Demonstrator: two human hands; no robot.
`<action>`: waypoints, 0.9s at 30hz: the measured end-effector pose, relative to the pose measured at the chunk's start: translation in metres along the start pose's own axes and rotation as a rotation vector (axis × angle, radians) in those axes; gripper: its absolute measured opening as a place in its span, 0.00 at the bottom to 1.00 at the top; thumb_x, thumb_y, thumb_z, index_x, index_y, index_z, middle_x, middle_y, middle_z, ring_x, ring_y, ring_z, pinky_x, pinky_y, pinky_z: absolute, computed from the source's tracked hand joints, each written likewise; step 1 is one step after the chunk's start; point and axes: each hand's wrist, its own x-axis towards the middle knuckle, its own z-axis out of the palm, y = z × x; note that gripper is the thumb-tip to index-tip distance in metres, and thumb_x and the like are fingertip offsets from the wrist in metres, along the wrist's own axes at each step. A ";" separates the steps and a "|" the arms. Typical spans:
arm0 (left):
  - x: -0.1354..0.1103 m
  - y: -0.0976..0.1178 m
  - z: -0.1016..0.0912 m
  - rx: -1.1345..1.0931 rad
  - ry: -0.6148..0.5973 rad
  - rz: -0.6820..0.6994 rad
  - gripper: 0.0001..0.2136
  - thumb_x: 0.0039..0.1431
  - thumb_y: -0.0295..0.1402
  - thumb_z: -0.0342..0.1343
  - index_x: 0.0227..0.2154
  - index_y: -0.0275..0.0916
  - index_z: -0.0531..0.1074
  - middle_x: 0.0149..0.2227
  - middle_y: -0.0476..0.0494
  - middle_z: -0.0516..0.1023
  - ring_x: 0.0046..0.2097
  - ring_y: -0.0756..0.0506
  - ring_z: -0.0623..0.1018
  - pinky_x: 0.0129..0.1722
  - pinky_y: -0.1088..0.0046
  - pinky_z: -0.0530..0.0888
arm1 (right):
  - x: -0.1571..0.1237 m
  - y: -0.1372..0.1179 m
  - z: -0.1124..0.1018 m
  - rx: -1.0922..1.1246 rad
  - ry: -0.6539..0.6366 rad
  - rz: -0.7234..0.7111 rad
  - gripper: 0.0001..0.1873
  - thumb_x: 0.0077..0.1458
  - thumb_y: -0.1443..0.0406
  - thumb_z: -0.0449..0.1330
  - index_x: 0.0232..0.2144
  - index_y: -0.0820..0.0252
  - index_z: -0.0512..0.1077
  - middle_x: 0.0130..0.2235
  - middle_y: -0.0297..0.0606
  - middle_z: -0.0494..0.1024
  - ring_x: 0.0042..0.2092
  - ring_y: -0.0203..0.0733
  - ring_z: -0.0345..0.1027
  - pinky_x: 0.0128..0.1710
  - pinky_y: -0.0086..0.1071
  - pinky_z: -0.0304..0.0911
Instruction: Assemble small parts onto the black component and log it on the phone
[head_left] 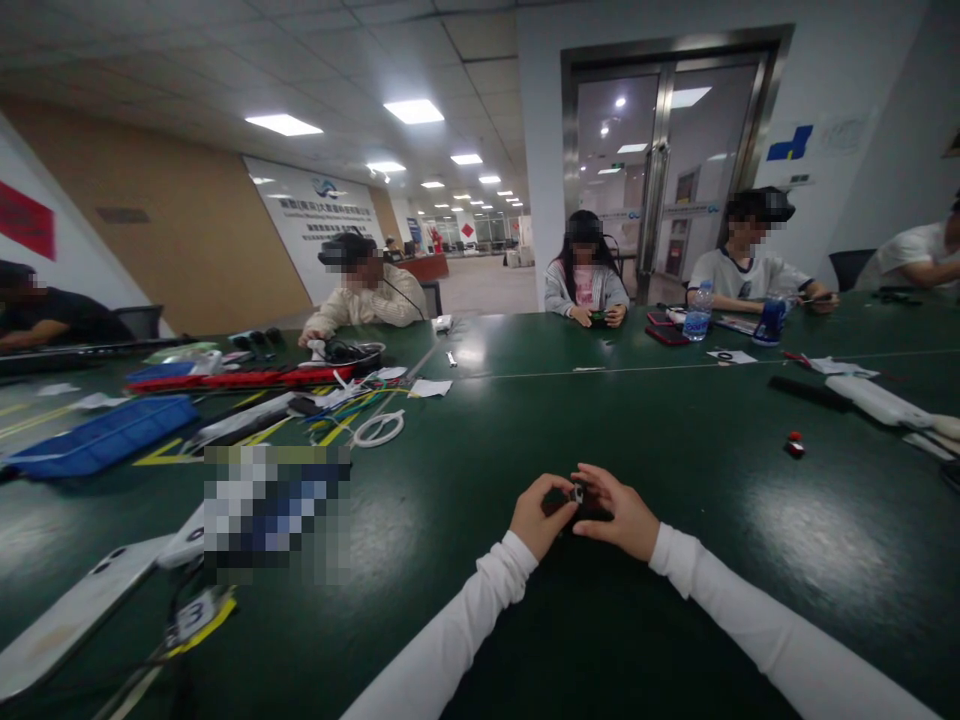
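Note:
Over the green table [480, 610], my two hands meet in front of me. My left hand [541, 515] is closed, thumb and fingers pinching a small dark-and-silver piece [577, 494]. Its kind is too small to make out. My right hand [621, 512] curves around the piece from the other side, with its thumb and fingers apart. Whether a right fingertip touches the piece, I cannot tell. Part of the piece is hidden by the fingers.
A small red-and-black item [794, 445] lies to the right. Left are a blue tray [105, 437], a coiled white cable [378, 429] and a long white device [82, 610]. Several people sit around the table; a water bottle [697, 312] stands at the far side.

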 end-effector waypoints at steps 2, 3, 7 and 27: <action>0.000 0.000 0.002 -0.060 0.015 -0.018 0.07 0.46 0.27 0.53 0.31 0.37 0.67 0.35 0.45 0.68 0.41 0.47 0.69 0.39 0.68 0.69 | 0.000 0.000 0.001 0.011 -0.006 -0.006 0.39 0.38 0.63 0.64 0.52 0.54 0.51 0.51 0.44 0.62 0.48 0.44 0.62 0.44 0.40 0.63; 0.000 0.000 0.002 -0.092 0.017 -0.024 0.07 0.46 0.27 0.54 0.31 0.36 0.67 0.35 0.45 0.68 0.41 0.47 0.69 0.39 0.68 0.69 | 0.000 -0.001 0.001 -0.002 -0.008 -0.013 0.38 0.38 0.62 0.64 0.51 0.54 0.52 0.50 0.43 0.63 0.47 0.44 0.63 0.44 0.40 0.63; 0.000 -0.001 0.002 -0.161 -0.003 -0.011 0.07 0.45 0.26 0.54 0.31 0.36 0.67 0.36 0.45 0.67 0.42 0.47 0.69 0.40 0.67 0.68 | -0.001 -0.005 -0.002 -0.125 -0.016 -0.046 0.37 0.38 0.60 0.63 0.51 0.54 0.54 0.49 0.41 0.65 0.47 0.45 0.63 0.45 0.41 0.62; 0.000 -0.003 0.001 -0.202 -0.026 -0.027 0.08 0.42 0.25 0.57 0.29 0.37 0.67 0.41 0.44 0.63 0.45 0.47 0.67 0.39 0.67 0.70 | -0.002 -0.014 -0.006 -0.384 -0.015 -0.139 0.41 0.36 0.60 0.64 0.52 0.53 0.51 0.51 0.41 0.62 0.51 0.47 0.57 0.50 0.44 0.55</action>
